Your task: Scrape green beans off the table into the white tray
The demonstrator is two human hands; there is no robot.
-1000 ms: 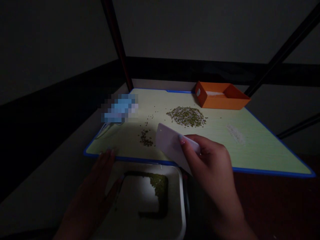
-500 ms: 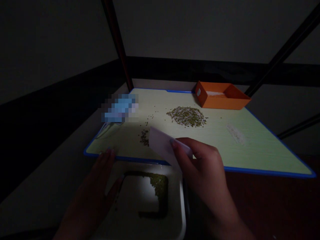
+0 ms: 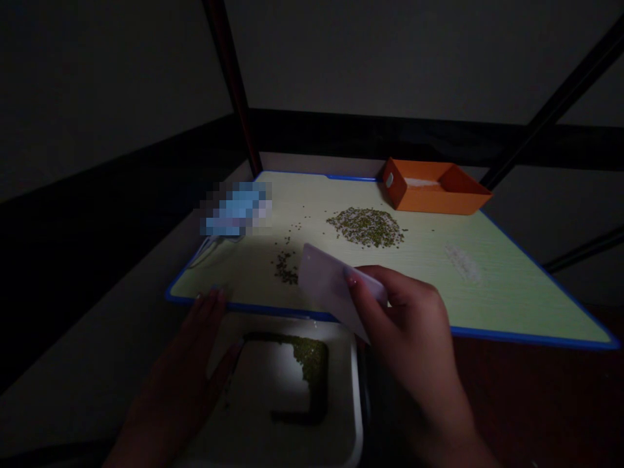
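Note:
Pinched in my right hand (image 3: 409, 331) is a thin white plastic scraper card (image 3: 326, 279), held upright over the front edge of a pale green board (image 3: 511, 292) with a blue rim. Just left of the card lies a small scatter of dark grains (image 3: 285, 268). Farther back spreads a larger heap of green beans or grains (image 3: 368, 226). My left hand (image 3: 190, 364) rests with fingers stretched on the left side of a white tub (image 3: 357, 396) below the board's edge. Green grains (image 3: 312, 364) gather along the tub's inner back and right side.
An orange open tray (image 3: 439, 200) with something pale inside stands at the board's back right. A streak of whitish bits (image 3: 463, 263) lies on the right. At the left is a blurred-out blue item (image 3: 236, 208) with a white cord. Dark posts rise behind.
My right hand and the card have shifted slightly right, away from the small dark scatter, showing more of it. My left hand stays on the tub.

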